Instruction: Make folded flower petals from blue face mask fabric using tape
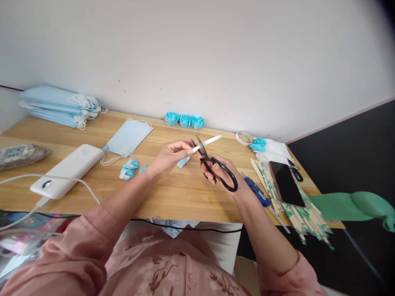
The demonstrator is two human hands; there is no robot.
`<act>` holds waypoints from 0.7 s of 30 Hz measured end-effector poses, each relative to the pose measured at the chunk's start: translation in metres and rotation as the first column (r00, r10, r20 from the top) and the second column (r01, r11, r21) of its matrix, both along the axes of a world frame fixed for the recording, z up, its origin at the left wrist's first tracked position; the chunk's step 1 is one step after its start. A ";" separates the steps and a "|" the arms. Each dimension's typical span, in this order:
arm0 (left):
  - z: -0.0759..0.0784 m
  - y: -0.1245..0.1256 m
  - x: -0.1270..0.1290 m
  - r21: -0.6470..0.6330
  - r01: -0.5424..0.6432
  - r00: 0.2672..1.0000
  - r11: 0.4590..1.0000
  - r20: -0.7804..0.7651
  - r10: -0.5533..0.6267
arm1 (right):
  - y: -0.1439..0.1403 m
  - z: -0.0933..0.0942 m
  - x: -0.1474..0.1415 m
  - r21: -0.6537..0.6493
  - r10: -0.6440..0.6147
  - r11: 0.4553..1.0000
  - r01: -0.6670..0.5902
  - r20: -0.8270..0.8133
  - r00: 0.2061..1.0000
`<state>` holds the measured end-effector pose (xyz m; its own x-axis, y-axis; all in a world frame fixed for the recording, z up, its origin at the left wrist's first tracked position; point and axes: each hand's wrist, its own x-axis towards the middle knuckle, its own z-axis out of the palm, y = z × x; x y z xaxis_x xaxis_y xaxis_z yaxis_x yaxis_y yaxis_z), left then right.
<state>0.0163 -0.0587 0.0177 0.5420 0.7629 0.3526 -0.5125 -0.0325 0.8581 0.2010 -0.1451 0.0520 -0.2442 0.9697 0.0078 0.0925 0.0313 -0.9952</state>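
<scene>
Over the middle of the wooden table, my left hand (171,155) pinches one end of a narrow white strip (213,139). My right hand (220,167) grips black-handled scissors (227,174), whose parted blades lie across the strip close to my left fingertips. Below the strip, a small light-blue folded piece (184,162) lies on the table, partly hidden by my hands. Left of my left wrist rest a folded blue-and-white piece (128,169) and another small blue piece (143,168).
Blue rosettes (185,120) line the back edge. Left are stacked face masks (58,105), one flat mask (131,135) and a white power bank (69,170) with a cable. Right are a tape roll (243,138), blue glue gun (256,189), wrapped chopsticks (304,218) and a phone (285,183).
</scene>
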 end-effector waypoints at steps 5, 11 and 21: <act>0.000 0.000 0.000 -0.013 -0.014 1.000 1.000 -0.004 0.014 | 0.001 -0.002 -0.001 -0.003 -0.017 1.000 0.017 -0.009 1.000; -0.004 0.000 -0.001 -0.053 -0.015 0.998 0.998 -0.060 0.012 | 0.001 -0.008 0.003 -0.049 -0.038 0.998 0.036 -0.028 0.999; -0.011 0.003 0.002 -0.055 -0.158 0.978 0.986 -0.146 0.149 | -0.003 -0.005 0.001 -0.074 -0.032 0.997 0.024 -0.113 0.993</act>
